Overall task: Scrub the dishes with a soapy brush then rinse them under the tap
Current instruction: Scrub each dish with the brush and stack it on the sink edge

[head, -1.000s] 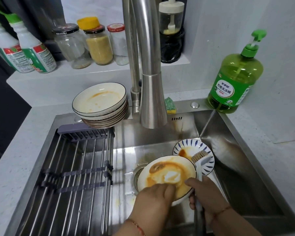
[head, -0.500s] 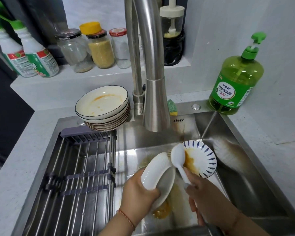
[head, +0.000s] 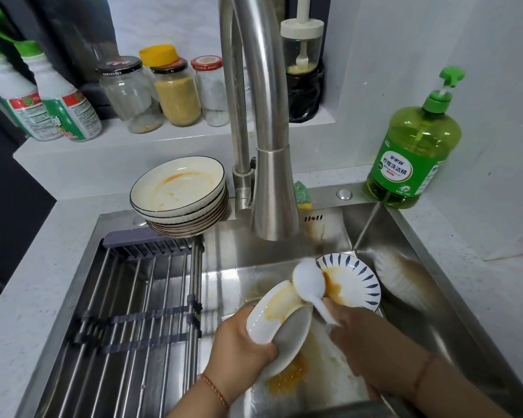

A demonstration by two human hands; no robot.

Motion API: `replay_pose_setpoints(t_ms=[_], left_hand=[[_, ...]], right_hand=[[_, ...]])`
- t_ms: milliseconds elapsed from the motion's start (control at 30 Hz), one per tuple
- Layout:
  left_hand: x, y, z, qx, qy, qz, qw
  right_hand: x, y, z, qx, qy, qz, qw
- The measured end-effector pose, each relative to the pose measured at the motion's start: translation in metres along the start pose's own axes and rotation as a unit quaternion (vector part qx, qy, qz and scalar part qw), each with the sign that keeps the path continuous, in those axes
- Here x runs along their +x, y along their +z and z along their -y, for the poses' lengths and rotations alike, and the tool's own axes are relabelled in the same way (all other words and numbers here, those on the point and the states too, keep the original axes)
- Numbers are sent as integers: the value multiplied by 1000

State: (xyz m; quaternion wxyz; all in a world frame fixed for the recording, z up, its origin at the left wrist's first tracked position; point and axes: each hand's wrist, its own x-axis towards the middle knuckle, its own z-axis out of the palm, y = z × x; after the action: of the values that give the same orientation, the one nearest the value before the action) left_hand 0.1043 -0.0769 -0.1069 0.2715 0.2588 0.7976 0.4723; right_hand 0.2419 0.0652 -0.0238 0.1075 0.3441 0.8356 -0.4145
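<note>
My left hand (head: pixel 242 342) grips a white plate (head: pixel 280 324) tilted on edge over the sink, orange sauce on its inner face. My right hand (head: pixel 366 342) holds the white dish brush (head: pixel 310 285) by its handle, with the brush head against the plate's upper rim. Behind the brush a small dish with blue stripes (head: pixel 352 283) leans against the sink wall, smeared with brown sauce. Orange sauce has run onto the sink floor (head: pixel 287 378) under the plate. A stack of dirty plates (head: pixel 178 191) sits on the sink's back left corner. The tap (head: pixel 272 188) stands above; no water is visible.
A roll-up drying rack (head: pixel 139 312) covers the sink's left half. A green dish soap bottle (head: pixel 414 152) stands at the back right corner. A sponge (head: pixel 302 196) lies behind the tap. Jars (head: pixel 175 92) and bottles (head: pixel 58 107) line the shelf.
My left hand has tipped the plate from flat to on edge, and sauce has spilled into the sink. My right hand has brought the brush head onto the plate's rim.
</note>
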Motion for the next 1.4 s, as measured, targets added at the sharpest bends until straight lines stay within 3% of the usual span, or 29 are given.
replay_pose_setpoints(t_ms=[67,167,500,600,667,733,833,1000,1100,1267,1333,1400], left_hand=[[2,0,2,-3,-5,-2,1000],[4,1,5,-16,-16,9,1000],[-4,-6,2,21,21,5,1000],[-5,-1,2,0,13,3,1000],[-4,1,1,-14,11,6,1000],[-5,1,-1,-11,8,-1,1000],[-6,-5,-4,-26,-8,-30,999],[-13,-9,-21,-178,-20,-78,981],[-16,-3,-28,-292,-28,-90,952],[-20,2,-34,-444,-43,-56,893],[-20,-6,-33,-466,-43,-23,883],[-16,-20,-33,-443,-45,27,895]], right_hand=[[-11,10,15,-45,-36,11,998],[-27,30,41,-127,-46,112,984],[-11,4,2,-77,-8,-18,997],[-26,26,19,-95,-69,23,993],[-32,33,31,-95,-53,79,991],[-23,25,23,-94,-17,79,992],[-9,11,-11,82,37,22,996],[2,20,-43,293,98,-97,946],[5,29,-33,331,89,-156,927],[5,35,-19,432,49,-126,892],[2,30,-21,425,30,-122,897],[-2,20,-24,394,2,-112,912]])
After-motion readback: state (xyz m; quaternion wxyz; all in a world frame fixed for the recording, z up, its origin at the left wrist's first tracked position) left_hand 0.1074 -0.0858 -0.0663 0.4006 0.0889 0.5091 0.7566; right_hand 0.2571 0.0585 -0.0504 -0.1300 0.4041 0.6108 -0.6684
